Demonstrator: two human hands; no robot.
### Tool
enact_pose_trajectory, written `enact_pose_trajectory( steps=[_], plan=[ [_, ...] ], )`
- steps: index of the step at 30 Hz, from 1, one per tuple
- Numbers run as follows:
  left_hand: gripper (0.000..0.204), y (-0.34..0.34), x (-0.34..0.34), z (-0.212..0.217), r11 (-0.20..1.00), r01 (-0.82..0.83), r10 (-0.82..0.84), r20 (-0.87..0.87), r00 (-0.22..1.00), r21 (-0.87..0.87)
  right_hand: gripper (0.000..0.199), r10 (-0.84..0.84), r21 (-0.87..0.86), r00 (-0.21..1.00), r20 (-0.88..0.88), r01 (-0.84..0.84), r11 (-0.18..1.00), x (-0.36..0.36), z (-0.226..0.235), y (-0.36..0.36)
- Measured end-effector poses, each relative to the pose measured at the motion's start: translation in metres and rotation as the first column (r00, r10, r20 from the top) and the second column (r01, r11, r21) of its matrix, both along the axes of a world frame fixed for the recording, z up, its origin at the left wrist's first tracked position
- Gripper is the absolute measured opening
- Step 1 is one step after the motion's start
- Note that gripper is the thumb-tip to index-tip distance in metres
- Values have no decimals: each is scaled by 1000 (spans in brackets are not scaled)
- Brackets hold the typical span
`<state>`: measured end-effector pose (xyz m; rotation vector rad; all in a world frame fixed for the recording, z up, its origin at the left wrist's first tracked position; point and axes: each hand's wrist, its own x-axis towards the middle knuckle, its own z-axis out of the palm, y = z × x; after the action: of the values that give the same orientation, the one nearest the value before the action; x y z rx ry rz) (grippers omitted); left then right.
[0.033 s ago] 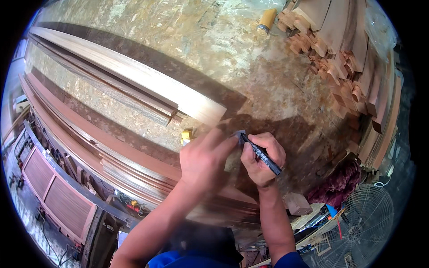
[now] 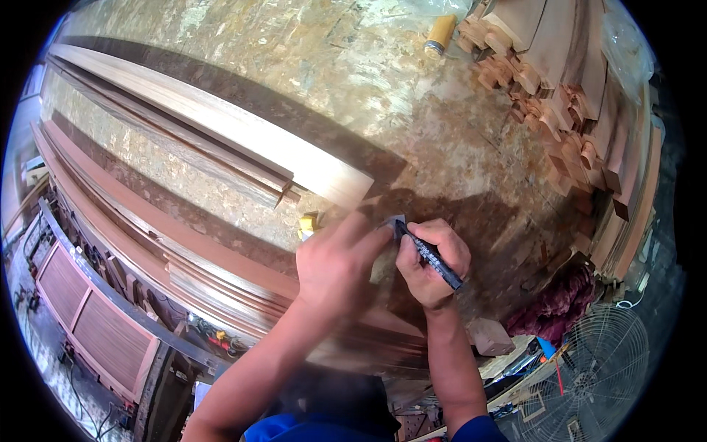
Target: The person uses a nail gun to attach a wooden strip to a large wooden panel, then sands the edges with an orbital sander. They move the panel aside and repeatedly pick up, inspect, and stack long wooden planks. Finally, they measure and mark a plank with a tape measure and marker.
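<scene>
In my right hand (image 2: 436, 258) is a black marker (image 2: 436, 263) with pale print along its barrel, held like a pen. Its tip end points up and left, toward a small pale flat piece (image 2: 396, 219). My left hand (image 2: 337, 259) is closed, its fingertips at that piece and apparently pinching it; the fingers partly hide it. Just beyond my left knuckles lies the end of a long pale wooden board (image 2: 294, 156). A small yellow object (image 2: 308, 222) sits beside my left hand, partly covered by it.
Long reddish wooden strips (image 2: 184, 254) run along the near edge of the worn worktable (image 2: 353, 96). Shaped wood pieces (image 2: 567, 110) are stacked at right, near a yellow cylinder (image 2: 440, 35). A dark red cloth (image 2: 552, 303), a wood block (image 2: 492, 337) and a wire-guarded fan (image 2: 585, 379) are at lower right.
</scene>
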<state>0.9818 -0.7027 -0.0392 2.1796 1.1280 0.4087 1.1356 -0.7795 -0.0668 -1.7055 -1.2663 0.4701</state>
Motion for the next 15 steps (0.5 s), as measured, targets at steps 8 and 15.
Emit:
enact_pose_trajectory(
  steps=[8, 15],
  plan=[
    [27, 0, -1, 1, 1000, 15, -15, -16, 1000, -23, 18, -39, -15, 999, 7, 39, 999, 0, 0, -3],
    [26, 1, -1, 2, 999, 18, -19, -34, 999, -38, 18, 36, -22, 999, -11, -37, 999, 2, 1, -2]
  ],
)
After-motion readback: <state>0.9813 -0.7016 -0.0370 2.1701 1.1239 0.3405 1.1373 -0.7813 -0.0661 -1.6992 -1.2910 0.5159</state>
